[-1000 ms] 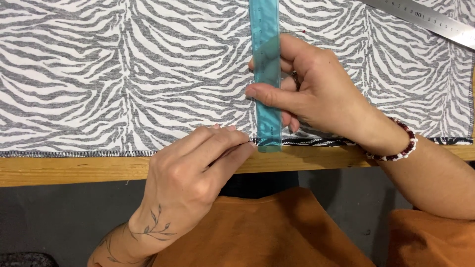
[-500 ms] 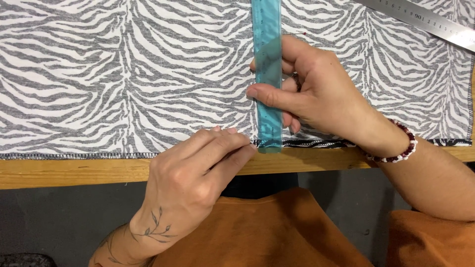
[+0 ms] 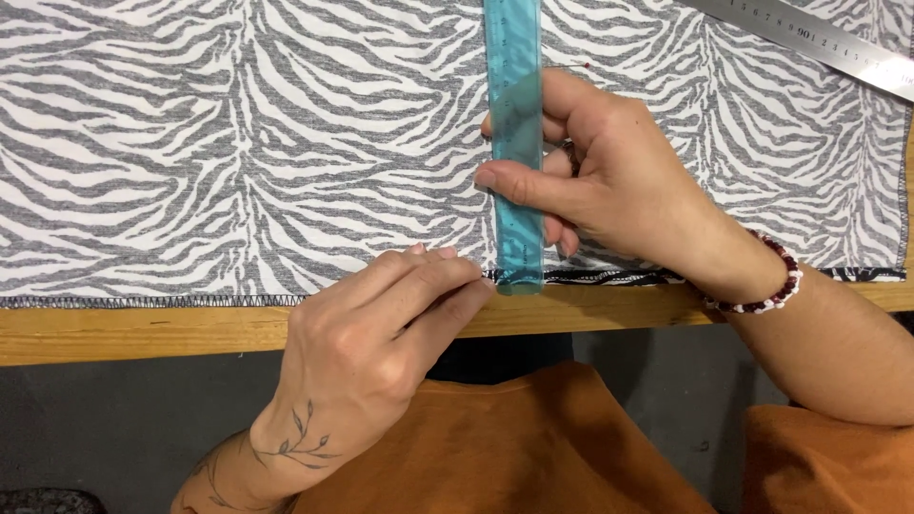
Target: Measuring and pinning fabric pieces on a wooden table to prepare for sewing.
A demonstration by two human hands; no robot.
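Observation:
A zebra-striped fabric lies flat on a wooden table, its stitched hem along the near edge. A translucent blue ruler stands upright across the fabric, its lower end at the hem. My right hand holds the ruler down, thumb across it and fingers curled beside it. My left hand rests at the hem just left of the ruler's lower end, fingertips pressed together on the fabric edge. Whether they pinch something small is hidden.
A metal ruler lies diagonally at the top right on the fabric. A beaded bracelet is on my right wrist. Orange clothing sits below the table edge.

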